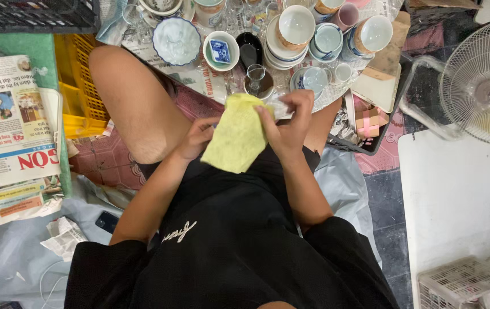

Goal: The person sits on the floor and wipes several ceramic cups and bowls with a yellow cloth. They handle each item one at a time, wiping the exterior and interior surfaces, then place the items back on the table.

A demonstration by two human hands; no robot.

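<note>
A yellow-green cloth (235, 135) hangs between both hands above my lap. My left hand (196, 139) pinches its left edge. My right hand (288, 122) grips the cloth's upper right part, and something clear, possibly a small glass, seems wrapped under its fingers; I cannot tell exactly what. Just beyond the hands stands a small stemmed glass (255, 74) on a dark saucer.
Many ceramic bowls and cups (296, 26) crowd the newspaper-covered floor ahead, with a blue-and-white bowl (176, 40). A yellow crate (76, 86) and newspapers (10, 131) lie left. A white fan (482, 80), a white board (451, 200) and a basket (462, 283) are right.
</note>
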